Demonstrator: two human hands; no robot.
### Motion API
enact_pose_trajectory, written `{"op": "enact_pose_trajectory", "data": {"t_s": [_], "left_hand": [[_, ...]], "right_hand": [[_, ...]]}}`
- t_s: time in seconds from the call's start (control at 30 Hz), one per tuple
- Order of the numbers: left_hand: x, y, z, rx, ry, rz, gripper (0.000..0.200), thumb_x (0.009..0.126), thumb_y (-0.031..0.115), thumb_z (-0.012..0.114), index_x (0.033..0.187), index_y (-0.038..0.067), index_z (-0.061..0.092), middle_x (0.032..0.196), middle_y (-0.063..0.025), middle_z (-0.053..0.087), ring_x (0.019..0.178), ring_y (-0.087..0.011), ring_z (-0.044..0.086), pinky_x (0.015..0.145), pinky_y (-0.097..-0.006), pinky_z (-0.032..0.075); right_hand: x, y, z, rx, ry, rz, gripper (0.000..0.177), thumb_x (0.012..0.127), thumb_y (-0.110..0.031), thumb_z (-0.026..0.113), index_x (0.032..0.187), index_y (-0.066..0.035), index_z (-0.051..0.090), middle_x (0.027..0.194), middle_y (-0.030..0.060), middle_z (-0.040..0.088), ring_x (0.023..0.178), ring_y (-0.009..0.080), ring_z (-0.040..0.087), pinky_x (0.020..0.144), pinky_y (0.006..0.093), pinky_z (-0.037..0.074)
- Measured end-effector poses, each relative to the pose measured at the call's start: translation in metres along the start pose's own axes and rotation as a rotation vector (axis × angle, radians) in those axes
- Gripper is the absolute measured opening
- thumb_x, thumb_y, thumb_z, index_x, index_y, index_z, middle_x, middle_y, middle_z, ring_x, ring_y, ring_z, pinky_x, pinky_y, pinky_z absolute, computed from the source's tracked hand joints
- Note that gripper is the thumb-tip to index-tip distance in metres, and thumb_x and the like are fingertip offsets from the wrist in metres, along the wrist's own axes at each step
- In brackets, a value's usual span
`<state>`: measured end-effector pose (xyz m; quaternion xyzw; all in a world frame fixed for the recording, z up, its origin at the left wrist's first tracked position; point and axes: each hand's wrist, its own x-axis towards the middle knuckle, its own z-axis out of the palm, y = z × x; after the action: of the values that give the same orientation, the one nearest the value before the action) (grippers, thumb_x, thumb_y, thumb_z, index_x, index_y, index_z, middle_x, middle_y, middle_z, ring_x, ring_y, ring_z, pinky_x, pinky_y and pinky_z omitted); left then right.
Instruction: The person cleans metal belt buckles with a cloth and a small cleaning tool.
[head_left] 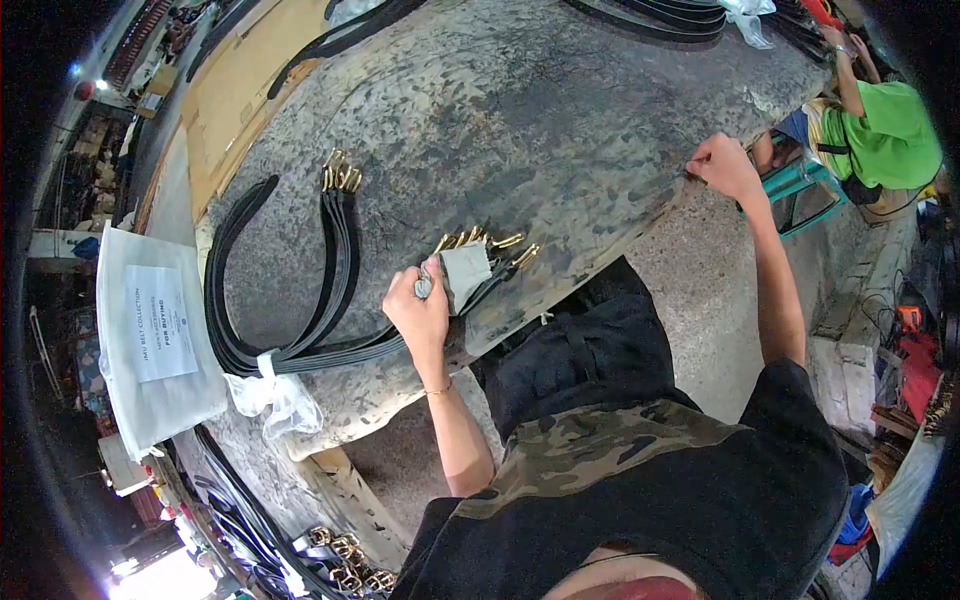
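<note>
My left hand (412, 308) is closed around a light grey wrap (467, 277), which looks like cloth or plastic and lies across a bundle of black belts (325, 355). Gold buckles (462, 239) poke out past the wrap's far side. The belts curve left in a loop, tied low down with a white plastic strip (265, 392). Another set of gold buckles (342, 176) stands at the loop's upper end. Out to the right, my right hand (727, 168) has its fingers pinched together at the table edge; anything between them is too small to make out.
The belts rest on a stained grey table (560, 130). A white printed bag (160, 325) hangs over its left side, near cardboard (235, 90). More belts (660, 22) lie at the far edge. A person in a green shirt (880, 135) sits right, by a teal stool (805, 195).
</note>
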<state>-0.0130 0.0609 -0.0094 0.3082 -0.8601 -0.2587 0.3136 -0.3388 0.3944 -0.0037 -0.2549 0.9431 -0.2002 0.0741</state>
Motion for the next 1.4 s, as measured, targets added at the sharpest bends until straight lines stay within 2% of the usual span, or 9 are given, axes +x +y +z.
{"op": "enact_pose_trajectory", "data": {"t_s": [0.53, 0.73, 0.83, 0.93, 1.0, 1.13, 1.2, 1.3, 1.4], "left_hand": [[0.000, 0.002, -0.002, -0.057, -0.011, 0.003, 0.040, 0.087, 0.020, 0.069, 0.067, -0.006, 0.045, 0.060, -0.0156, 0.040, 0.055, -0.0235, 0.033, 0.054, -0.0355, 0.032], [0.001, 0.001, -0.003, -0.008, -0.024, 0.012, 0.036, 0.084, 0.015, 0.069, 0.062, -0.004, 0.048, 0.058, -0.0168, 0.045, 0.054, -0.0311, 0.044, 0.054, -0.0395, 0.036], [0.001, 0.004, -0.004, -0.013, 0.022, 0.033, 0.031, 0.082, 0.014, 0.070, 0.064, -0.002, 0.050, 0.061, -0.0160, 0.048, 0.058, -0.0319, 0.048, 0.055, -0.0409, 0.037], [0.004, -0.004, 0.000, 0.005, 0.111, 0.144, 0.019, 0.080, 0.013, 0.070, 0.071, 0.000, 0.059, 0.083, -0.0129, 0.061, 0.078, -0.0320, 0.055, 0.070, -0.0407, 0.045], [0.000, -0.002, -0.004, -0.004, 0.025, 0.114, 0.019, 0.081, 0.016, 0.068, 0.074, 0.000, 0.061, 0.091, -0.0128, 0.063, 0.086, -0.0321, 0.058, 0.076, -0.0401, 0.047], [-0.018, 0.011, -0.016, 0.091, -0.087, 0.088, 0.017, 0.080, 0.017, 0.069, 0.083, 0.002, 0.061, 0.111, -0.0123, 0.063, 0.096, -0.0316, 0.059, 0.085, -0.0411, 0.047], [-0.025, 0.013, -0.015, 0.092, -0.033, 0.075, 0.018, 0.080, 0.017, 0.069, 0.086, 0.002, 0.061, 0.112, -0.0118, 0.063, 0.097, -0.0312, 0.058, 0.085, -0.0411, 0.046], [-0.030, 0.010, -0.012, 0.106, 0.027, 0.102, 0.019, 0.078, 0.018, 0.069, 0.087, 0.004, 0.060, 0.110, -0.0107, 0.063, 0.096, -0.0304, 0.058, 0.082, -0.0410, 0.046], [-0.032, 0.008, -0.008, 0.153, 0.044, 0.094, 0.019, 0.077, 0.019, 0.069, 0.087, 0.005, 0.061, 0.108, -0.0100, 0.063, 0.094, -0.0291, 0.058, 0.079, -0.0399, 0.045]], "right_hand": [[0.011, -0.001, -0.004, -0.066, -0.068, 0.115, 0.030, 0.071, -0.027, 0.074, 0.080, 0.001, 0.072, 0.075, 0.0224, 0.067, 0.078, 0.0378, 0.067, 0.073, 0.0424, 0.054], [0.013, -0.001, -0.007, -0.126, -0.107, 0.079, 0.033, 0.076, -0.028, 0.071, 0.074, 0.004, 0.066, 0.067, 0.0229, 0.061, 0.065, 0.0387, 0.062, 0.061, 0.0439, 0.047], [0.013, -0.005, -0.012, 0.042, -0.035, -0.050, 0.034, 0.081, -0.028, 0.069, 0.077, 0.005, 0.063, 0.062, 0.0185, 0.056, 0.058, 0.0245, 0.058, 0.059, 0.0379, 0.044], [0.007, -0.048, -0.014, 0.220, 0.094, -0.150, 0.028, 0.084, -0.022, 0.069, 0.082, 0.005, 0.064, 0.065, 0.0099, 0.060, 0.064, 0.0106, 0.056, 0.061, 0.0298, 0.045], [0.012, -0.081, -0.006, 0.377, 0.015, -0.178, 0.020, 0.086, -0.016, 0.068, 0.089, 0.003, 0.066, 0.073, 0.0042, 0.066, 0.069, 0.0094, 0.058, 0.065, 0.0268, 0.047], [0.011, -0.181, 0.028, 0.671, -0.178, -0.434, 0.016, 0.089, -0.012, 0.065, 0.099, 0.000, 0.067, 0.090, 0.0064, 0.069, 0.084, 0.0095, 0.064, 0.078, 0.0259, 0.050], [0.015, -0.233, 0.051, 0.679, -0.318, -0.638, 0.021, 0.088, -0.012, 0.065, 0.107, -0.004, 0.067, 0.105, 0.0096, 0.070, 0.096, 0.0186, 0.066, 0.087, 0.0300, 0.050], [0.023, -0.305, 0.099, 0.596, -0.386, -1.024, 0.023, 0.089, -0.009, 0.060, 0.110, -0.001, 0.064, 0.114, 0.0148, 0.065, 0.107, 0.0313, 0.061, 0.094, 0.0369, 0.047], [0.039, -0.350, 0.157, 0.448, -0.484, -1.358, 0.027, 0.091, -0.010, 0.056, 0.115, 0.000, 0.062, 0.125, 0.0134, 0.060, 0.121, 0.0290, 0.052, 0.102, 0.0388, 0.041]]}}
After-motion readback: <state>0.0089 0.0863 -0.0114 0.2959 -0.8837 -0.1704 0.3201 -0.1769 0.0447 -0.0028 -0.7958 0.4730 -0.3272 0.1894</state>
